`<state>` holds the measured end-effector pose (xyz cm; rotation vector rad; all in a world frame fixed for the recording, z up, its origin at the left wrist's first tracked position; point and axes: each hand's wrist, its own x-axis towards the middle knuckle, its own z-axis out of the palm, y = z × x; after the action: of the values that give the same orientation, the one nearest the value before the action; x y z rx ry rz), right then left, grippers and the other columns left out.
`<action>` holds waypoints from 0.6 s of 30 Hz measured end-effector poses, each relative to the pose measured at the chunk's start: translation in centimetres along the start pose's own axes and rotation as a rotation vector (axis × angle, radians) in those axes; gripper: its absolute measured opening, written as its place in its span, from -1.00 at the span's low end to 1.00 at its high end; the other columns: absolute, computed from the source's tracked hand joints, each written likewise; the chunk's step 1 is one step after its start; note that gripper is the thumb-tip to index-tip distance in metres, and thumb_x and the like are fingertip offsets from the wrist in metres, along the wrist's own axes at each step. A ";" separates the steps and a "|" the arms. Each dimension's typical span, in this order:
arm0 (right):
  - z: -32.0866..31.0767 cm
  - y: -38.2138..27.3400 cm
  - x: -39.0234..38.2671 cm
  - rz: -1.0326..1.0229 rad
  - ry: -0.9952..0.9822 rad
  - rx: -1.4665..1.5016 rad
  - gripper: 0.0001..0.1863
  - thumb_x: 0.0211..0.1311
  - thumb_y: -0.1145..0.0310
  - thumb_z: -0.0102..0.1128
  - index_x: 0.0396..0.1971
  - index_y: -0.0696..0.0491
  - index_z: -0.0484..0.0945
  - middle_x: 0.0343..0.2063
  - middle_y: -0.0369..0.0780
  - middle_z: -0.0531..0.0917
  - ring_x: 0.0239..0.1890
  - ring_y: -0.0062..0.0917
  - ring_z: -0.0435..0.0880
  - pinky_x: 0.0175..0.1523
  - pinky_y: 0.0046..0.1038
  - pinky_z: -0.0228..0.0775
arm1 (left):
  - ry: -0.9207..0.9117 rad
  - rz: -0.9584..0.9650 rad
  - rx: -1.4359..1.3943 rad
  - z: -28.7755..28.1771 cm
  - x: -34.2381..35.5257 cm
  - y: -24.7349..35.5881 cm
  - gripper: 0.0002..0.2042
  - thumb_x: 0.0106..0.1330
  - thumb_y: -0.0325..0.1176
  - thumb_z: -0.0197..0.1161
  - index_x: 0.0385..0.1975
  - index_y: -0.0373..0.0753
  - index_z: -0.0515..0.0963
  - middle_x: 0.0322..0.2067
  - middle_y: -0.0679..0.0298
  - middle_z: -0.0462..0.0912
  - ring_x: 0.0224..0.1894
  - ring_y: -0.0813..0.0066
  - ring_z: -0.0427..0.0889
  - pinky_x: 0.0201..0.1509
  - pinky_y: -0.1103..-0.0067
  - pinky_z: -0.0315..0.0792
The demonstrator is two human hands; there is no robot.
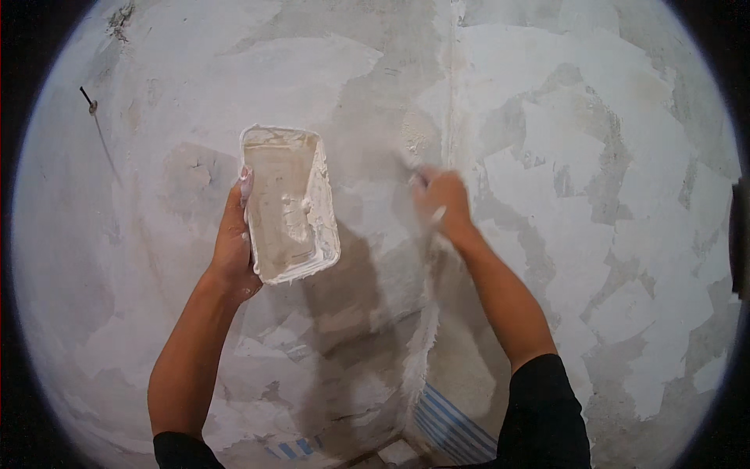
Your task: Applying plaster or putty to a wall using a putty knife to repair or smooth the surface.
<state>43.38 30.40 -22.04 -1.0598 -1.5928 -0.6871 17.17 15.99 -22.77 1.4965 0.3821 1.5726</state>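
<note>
My left hand [234, 238] grips a rectangular plastic tub [273, 180] by its left side, with its open face toward me. White putty [319, 187] coats the tub's rim and right wall, and some is smeared on my left fingers. To the right of the tub, my right hand [444, 202] is closed around a putty knife [405, 162], its blade blurred by motion and close to the wall. Just above the blade, a rough cream patch of putty [414, 133] shows on the wall beside the corner.
Two grey walls with uneven white coats meet at a vertical corner [451, 102]. A dark nail [87, 100] sticks out of the left wall. Low down by the corner is a blue-and-white striped piece [453, 426]. A dark object [737, 238] stands at the right rim.
</note>
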 end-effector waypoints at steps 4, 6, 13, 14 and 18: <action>-1.2 6.2 6.1 0.314 0.151 0.101 -0.73 0.04 0.23 0.11 -0.38 0.13 0.59 -0.35 0.03 0.61 -0.26 -0.04 0.57 -0.12 -0.18 0.40 | -0.045 -0.051 0.019 1.5 0.8 0.1 -0.36 0.34 0.19 -0.31 0.22 -0.18 0.20 0.03 0.14 0.44 -0.01 0.30 0.53 0.06 0.34 0.47; -1.0 6.2 7.2 0.366 0.212 0.177 -0.72 0.04 0.23 0.11 -0.37 0.13 0.59 -0.35 0.03 0.61 -0.24 -0.05 0.57 -0.11 -0.19 0.41 | -0.050 -0.048 0.029 1.7 0.9 -0.1 -0.36 0.34 0.19 -0.31 0.21 -0.18 0.21 0.03 0.15 0.44 -0.01 0.30 0.53 0.07 0.34 0.46; 0.6 0.6 4.0 0.078 0.158 -0.072 -0.77 0.01 0.30 0.10 -0.38 0.10 0.59 -0.39 -0.02 0.62 -0.31 -0.16 0.59 -0.21 -0.18 0.43 | -0.023 0.017 0.036 2.0 -0.1 0.6 -0.31 0.27 0.25 -0.17 0.18 -0.23 0.23 -0.03 0.17 0.45 -0.03 0.37 0.52 0.05 0.40 0.45; 0.7 0.2 2.7 -0.054 0.122 -0.007 -0.77 -0.01 0.32 0.10 -0.36 0.08 0.60 -0.42 -0.05 0.62 -0.34 -0.17 0.59 -0.23 -0.18 0.42 | -0.021 0.010 0.031 2.2 0.0 0.6 -0.31 0.27 0.25 -0.17 0.18 -0.23 0.23 -0.03 0.17 0.45 -0.03 0.37 0.52 0.05 0.40 0.45; -1.0 -0.2 -0.7 -0.298 -0.149 0.191 -0.67 -0.15 0.35 0.11 -0.28 0.01 0.61 -0.45 -0.05 0.61 -0.35 -0.13 0.57 -0.22 -0.23 0.42 | 0.044 0.034 0.061 2.3 0.2 1.1 -0.33 0.29 0.24 -0.18 0.17 -0.22 0.24 -0.04 0.20 0.46 -0.06 0.40 0.54 0.01 0.42 0.48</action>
<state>43.69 29.28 -22.38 -0.7559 -1.9279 -0.6480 18.83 14.75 -21.28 1.5238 0.4351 1.6363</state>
